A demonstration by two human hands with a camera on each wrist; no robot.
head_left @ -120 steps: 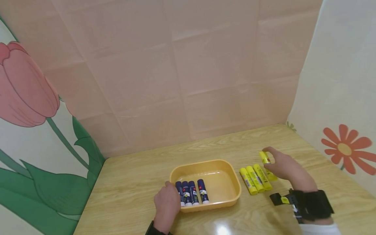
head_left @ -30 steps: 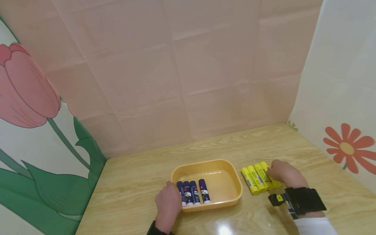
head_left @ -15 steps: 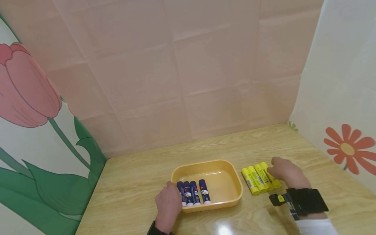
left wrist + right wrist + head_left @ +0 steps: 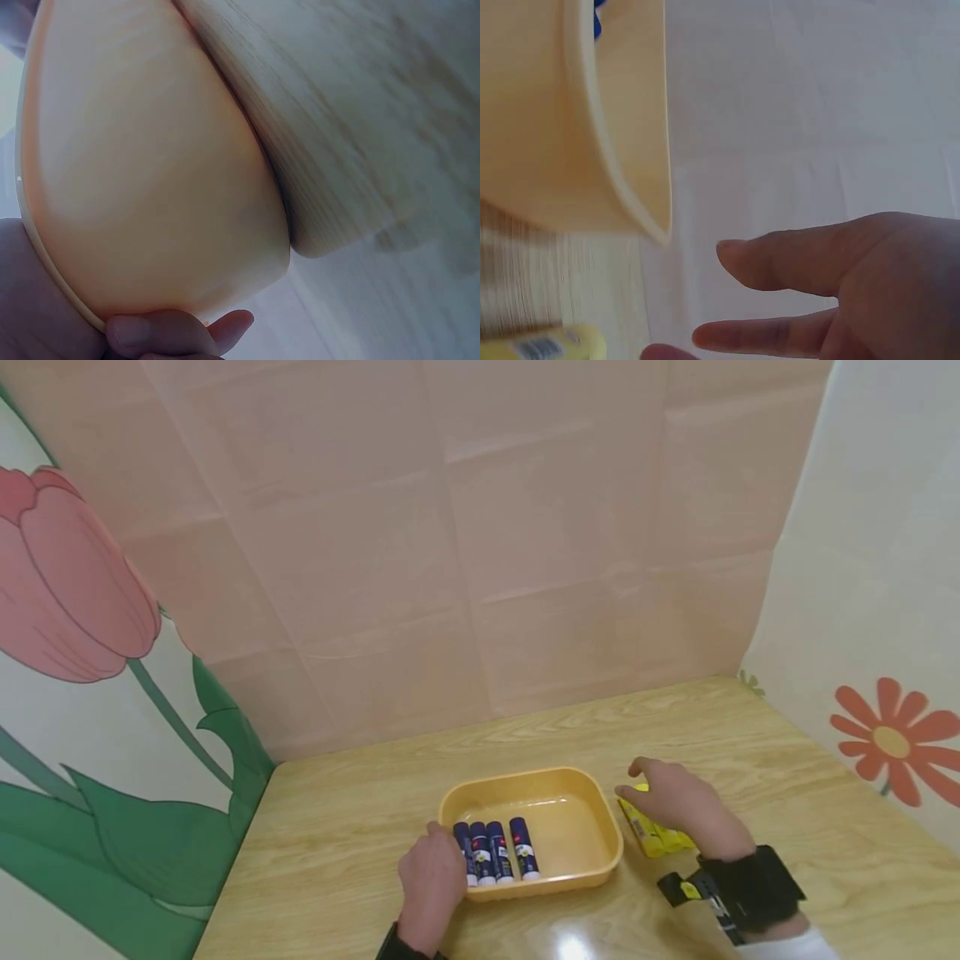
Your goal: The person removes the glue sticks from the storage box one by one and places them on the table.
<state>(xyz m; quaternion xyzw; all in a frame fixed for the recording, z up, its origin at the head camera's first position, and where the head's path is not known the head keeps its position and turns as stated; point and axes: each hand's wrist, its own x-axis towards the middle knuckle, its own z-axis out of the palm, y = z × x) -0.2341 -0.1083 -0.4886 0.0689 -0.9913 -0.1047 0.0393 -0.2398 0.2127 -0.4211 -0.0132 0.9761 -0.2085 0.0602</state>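
Note:
My left hand (image 4: 432, 870) grips the left rim of a yellow plastic tray (image 4: 573, 837); in the left wrist view its fingertips (image 4: 133, 331) curl over the wall. Several navy glue sticks (image 4: 482, 853) with white ends lie side by side in the tray's left half, one slightly apart. To the right of the tray my right hand (image 4: 678, 800) hovers over a row of yellow glue sticks (image 4: 647, 833), covering most of them. The right wrist view shows its thumb and fingers spread with nothing between them, and one yellow stick (image 4: 551, 346) at the bottom left.
The wooden table (image 4: 337, 843) meets a pink sheet (image 4: 390, 610) at the back. A wall with a printed flower (image 4: 891, 742) borders it on the right, and a tulip-printed wall (image 4: 82, 577) on the left.
Earlier, my right hand set a yellow glue stick at the row's right end and let go. It has since moved left over the row, fingers spreading. The left hand has stayed on the tray.

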